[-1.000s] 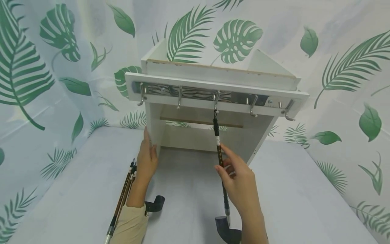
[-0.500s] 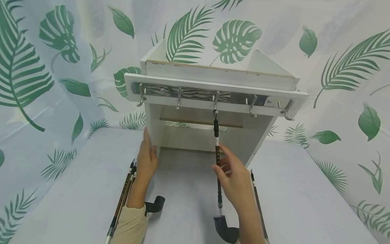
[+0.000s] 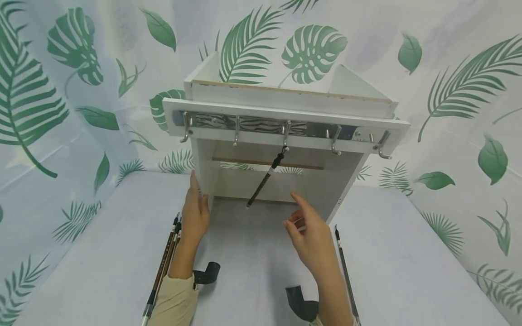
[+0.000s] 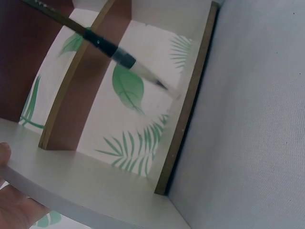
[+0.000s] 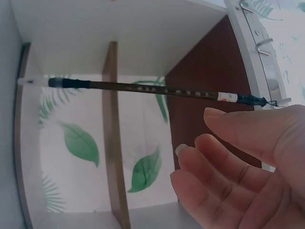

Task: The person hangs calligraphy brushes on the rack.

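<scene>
A calligraphy brush [image 3: 265, 179] hangs by its loop from the middle hook [image 3: 287, 136] of a hook rail, tilted with its bristle end swung left and away. My right hand [image 3: 311, 233] is off the brush, to its right and below; its fingers are loosely bent around nothing. In the right wrist view, the brush [image 5: 157, 90] crosses in front of the shelf interior, above the fingers. My left hand [image 3: 195, 216] holds the left side panel of the white shelf unit [image 3: 204, 167], thumb and fingers on opposite faces of the panel in the left wrist view.
Several brushes [image 3: 164, 262] lie left of my left forearm. Another brush [image 3: 345, 271] lies right of my right forearm. The hook rail [image 3: 253, 123] runs across the unit's front, with bare hooks on both sides. Leaf-patterned cloth [image 3: 448, 90] stands behind the pale tabletop [image 3: 244, 271].
My right hand has let go of the brush. Previously near upright in my fingers, the brush now hangs free, its lower end swung left and away. My left hand stays on the panel.
</scene>
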A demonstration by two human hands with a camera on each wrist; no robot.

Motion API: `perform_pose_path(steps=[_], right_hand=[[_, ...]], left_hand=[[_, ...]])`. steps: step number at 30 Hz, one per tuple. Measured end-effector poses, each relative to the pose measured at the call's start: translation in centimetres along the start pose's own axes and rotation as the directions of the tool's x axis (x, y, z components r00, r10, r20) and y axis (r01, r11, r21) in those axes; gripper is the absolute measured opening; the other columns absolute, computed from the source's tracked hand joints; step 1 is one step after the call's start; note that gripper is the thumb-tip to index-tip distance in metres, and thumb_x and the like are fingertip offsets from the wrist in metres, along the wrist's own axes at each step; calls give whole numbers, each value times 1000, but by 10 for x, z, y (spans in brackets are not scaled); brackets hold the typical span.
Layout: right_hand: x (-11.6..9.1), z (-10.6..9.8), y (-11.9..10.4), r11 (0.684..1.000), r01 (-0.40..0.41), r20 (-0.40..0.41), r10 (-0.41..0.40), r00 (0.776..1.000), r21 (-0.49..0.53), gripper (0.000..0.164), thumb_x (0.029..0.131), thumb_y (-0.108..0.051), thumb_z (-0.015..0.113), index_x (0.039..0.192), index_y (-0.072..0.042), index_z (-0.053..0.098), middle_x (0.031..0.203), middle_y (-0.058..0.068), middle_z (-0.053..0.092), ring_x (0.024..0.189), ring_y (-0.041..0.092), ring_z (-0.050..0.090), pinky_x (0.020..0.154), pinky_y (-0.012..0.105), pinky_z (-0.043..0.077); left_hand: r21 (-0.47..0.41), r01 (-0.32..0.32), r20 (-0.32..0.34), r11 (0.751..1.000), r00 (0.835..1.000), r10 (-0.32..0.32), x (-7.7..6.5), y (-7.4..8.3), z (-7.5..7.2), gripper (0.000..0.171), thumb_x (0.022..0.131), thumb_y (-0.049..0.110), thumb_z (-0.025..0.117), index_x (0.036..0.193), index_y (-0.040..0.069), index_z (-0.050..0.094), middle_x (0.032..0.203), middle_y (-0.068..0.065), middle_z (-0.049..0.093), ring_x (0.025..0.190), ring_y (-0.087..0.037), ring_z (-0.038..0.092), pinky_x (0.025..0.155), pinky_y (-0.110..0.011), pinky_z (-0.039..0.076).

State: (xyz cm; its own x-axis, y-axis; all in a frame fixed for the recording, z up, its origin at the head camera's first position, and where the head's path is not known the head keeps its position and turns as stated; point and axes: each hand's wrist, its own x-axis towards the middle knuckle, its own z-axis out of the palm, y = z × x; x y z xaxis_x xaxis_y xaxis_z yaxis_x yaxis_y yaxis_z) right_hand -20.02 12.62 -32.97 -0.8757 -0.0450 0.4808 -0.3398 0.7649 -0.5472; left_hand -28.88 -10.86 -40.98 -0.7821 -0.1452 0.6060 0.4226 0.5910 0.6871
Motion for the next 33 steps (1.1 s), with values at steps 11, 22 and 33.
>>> perform_pose_path(steps=[11,22,33], right_hand=[[-1,-12,8,999,-45,29,46,999,-25,60,81,-8,68,135,-9,41,84,6,63,75,18,63,61,27,50],[-2,-38,27,978,-195,1,196,981,-71,63,83,-9,65,138,-9,35,92,12,62,84,26,62,63,35,50],[-5,-56,48,935,-331,16,336,942,-123,67,87,-15,60,144,-12,24,100,16,60,92,32,60,65,39,50]], left_hand=[[1,-3,5,1000,1000,3,0,0,1,60,95,4,40,146,5,9,129,-28,41,120,-42,42,94,-58,36],[3,-44,-12,999,999,44,1,-2,2,59,95,4,41,146,4,10,130,-28,41,121,-42,41,96,-58,36],[9,-35,-12,999,999,35,1,-4,2,59,95,3,40,146,3,10,130,-30,40,120,-44,41,95,-58,36]])
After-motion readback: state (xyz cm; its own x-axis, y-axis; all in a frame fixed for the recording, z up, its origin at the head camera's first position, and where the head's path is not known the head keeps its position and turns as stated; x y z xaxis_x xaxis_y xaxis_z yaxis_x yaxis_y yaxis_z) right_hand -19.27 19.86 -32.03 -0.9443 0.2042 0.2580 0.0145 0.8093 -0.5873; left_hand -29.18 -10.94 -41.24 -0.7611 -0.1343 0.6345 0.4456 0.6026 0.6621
